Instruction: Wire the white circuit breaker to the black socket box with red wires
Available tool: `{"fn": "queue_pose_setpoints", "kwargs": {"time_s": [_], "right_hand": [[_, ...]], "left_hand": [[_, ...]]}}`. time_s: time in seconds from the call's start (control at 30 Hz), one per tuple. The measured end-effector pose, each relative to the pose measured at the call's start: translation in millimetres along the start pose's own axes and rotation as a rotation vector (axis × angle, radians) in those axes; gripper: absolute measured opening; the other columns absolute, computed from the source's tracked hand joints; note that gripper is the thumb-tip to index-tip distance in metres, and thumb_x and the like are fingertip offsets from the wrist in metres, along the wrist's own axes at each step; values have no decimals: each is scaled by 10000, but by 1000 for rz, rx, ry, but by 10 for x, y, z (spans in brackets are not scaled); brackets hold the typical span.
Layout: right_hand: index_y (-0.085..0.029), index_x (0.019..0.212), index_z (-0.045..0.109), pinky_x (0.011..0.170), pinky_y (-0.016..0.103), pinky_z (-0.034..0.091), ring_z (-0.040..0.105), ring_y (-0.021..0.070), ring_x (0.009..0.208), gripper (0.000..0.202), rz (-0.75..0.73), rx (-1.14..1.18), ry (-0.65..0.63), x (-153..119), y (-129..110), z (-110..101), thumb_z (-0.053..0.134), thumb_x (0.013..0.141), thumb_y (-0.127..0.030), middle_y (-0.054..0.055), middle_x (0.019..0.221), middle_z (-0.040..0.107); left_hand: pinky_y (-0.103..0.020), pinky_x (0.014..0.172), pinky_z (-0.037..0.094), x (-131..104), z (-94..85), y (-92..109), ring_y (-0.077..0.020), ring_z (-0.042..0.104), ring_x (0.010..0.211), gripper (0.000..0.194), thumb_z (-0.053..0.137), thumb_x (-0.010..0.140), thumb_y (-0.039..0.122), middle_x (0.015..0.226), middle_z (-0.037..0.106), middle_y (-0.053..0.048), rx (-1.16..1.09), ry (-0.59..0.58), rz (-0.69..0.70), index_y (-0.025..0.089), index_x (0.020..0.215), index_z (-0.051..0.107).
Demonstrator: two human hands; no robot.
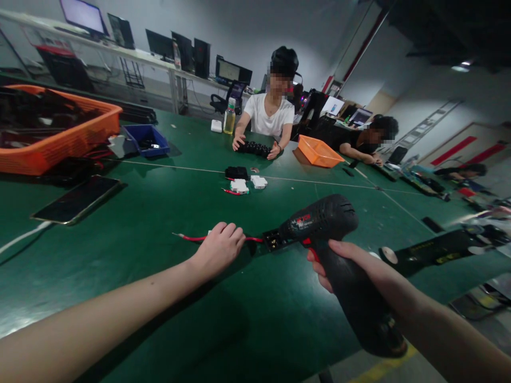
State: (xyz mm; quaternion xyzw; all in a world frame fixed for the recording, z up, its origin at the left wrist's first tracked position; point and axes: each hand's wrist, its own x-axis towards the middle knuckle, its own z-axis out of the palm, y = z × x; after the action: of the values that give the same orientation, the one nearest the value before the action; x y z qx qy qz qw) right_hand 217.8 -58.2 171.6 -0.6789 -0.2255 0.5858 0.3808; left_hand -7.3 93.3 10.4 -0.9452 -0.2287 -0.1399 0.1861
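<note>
My left hand is closed on a red wire, whose bare end points left. The wire's right end runs to a small black part on the green table. A black power screwdriver with a red trigger is in my right hand, its fingers wrapped round the handle. The tool's nose points left at the black part; its tip and the exact contact are too dark to make out. Beyond my hands lie white connectors and a black block.
At left are an orange basket, a blue tray and a phone. Across the table, a person handles black parts near a bottle and an orange bin. Another person leans on the table at right.
</note>
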Motion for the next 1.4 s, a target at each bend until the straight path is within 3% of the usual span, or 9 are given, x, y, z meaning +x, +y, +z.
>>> {"fn": "queue_pose_setpoints", "kwargs": {"time_s": [0.27,0.43,0.77,0.93,1.1,1.27,1.4], "right_hand": [[-167,959,708,512,250,510,628,164,602,364,-47,44,-29,-5,24,-31,691,829,-506,77,779,712],[-164,847,721,453,245,483,600,164,561,347,-58,80,-31,-3,1,-6,722,785,-506,75,721,690],[-171,846,703,430,231,483,597,156,543,327,-54,107,-116,42,28,-52,685,831,-497,74,734,692],[-175,832,711,432,245,481,602,169,556,331,-49,90,-64,-44,8,-39,699,807,-505,86,743,693],[-198,892,716,514,310,504,627,219,633,303,-191,115,28,-167,-44,-164,669,815,-487,89,781,693],[-192,918,701,547,304,467,595,201,640,393,-360,-115,223,36,-106,-462,712,744,-544,68,761,668],[-157,920,672,544,286,393,571,186,614,492,-421,-663,353,517,-35,-721,605,811,-632,69,744,654]], "left_hand": [[-394,746,354,8,-17,18,-243,530,900,188,455,971,157,943,626,-95,-30,-2,-22,151,968,643],[-398,759,368,32,-27,25,-250,536,922,221,427,988,176,948,637,-95,-3,-2,-13,157,980,647],[-400,742,368,40,-24,38,-255,541,909,198,452,981,185,919,645,-95,14,27,-7,166,960,648],[-406,761,378,35,-44,35,-261,544,939,184,466,964,170,940,646,-98,10,14,-10,169,989,648],[-409,789,387,21,-60,19,-265,544,961,215,454,974,200,971,642,-110,9,13,15,162,1044,653],[-421,826,405,21,-69,6,-267,550,955,238,445,973,204,963,640,-117,17,6,36,152,1050,665],[-430,848,427,27,-70,18,-283,569,999,237,460,956,187,971,653,-128,-11,18,12,140,1026,682]]}}
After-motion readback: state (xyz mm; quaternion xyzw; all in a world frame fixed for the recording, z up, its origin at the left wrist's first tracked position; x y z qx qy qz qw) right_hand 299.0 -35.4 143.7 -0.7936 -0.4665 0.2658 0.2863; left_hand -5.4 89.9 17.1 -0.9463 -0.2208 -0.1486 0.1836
